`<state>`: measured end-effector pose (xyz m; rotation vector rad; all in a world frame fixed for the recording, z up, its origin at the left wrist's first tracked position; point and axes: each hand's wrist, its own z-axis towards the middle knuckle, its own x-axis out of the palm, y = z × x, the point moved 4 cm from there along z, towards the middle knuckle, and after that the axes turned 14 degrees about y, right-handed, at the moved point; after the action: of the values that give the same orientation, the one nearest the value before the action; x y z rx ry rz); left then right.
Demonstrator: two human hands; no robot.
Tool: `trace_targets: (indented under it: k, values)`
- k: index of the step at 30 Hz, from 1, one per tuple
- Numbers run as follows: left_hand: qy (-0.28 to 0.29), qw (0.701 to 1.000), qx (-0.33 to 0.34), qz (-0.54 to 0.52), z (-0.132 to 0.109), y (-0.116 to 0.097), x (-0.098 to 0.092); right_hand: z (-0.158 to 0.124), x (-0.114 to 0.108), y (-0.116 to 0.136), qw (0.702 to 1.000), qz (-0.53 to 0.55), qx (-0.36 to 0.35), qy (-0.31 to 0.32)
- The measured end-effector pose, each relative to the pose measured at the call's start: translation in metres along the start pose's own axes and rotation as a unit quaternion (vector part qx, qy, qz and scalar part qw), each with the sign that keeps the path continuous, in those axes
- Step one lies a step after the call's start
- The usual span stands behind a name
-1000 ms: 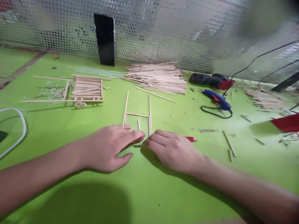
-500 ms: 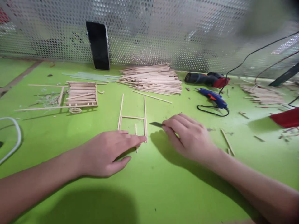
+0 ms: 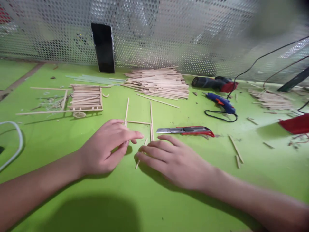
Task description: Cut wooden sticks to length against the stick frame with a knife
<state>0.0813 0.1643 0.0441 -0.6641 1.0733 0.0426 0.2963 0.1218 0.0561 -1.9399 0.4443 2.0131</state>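
Observation:
A frame of thin wooden sticks (image 3: 151, 117) lies on the green table (image 3: 169, 206): two long uprights joined by a crossbar. My left hand (image 3: 106, 145) hovers over its near left end with the fingers loosely stretched out and nothing in them. My right hand (image 3: 173, 161) lies flat, its fingertips touching a short loose stick (image 3: 139, 158) that lies slanted just below the frame. A red and grey utility knife (image 3: 185, 130) rests on the table just beyond my right hand, its blade pointing left.
A pile of sticks (image 3: 156, 82) and a black phone (image 3: 103, 47) stand against the perforated metal wall. A small stick cart (image 3: 85, 98) sits at the left. A blue glue gun (image 3: 220, 102), a dark tool (image 3: 212, 82) and cords lie at the right, a white cable (image 3: 14, 145) far left.
My right hand has laid the utility knife on the table and come back to the short stick, which now lies slanted and loose. My left hand has lifted a little off the frame.

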Motion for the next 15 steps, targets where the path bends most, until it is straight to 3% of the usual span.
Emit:
trace_targets:
  k: [6,15]
  values:
    - [0.016,0.999,0.039,0.017,0.001,-0.005,0.003,0.003,-0.001,0.014,0.999,0.030,-0.033,0.018]
    - [0.044,0.996,0.064,0.048,0.001,-0.008,0.006,-0.004,0.005,0.014,0.998,0.043,0.031,0.034]
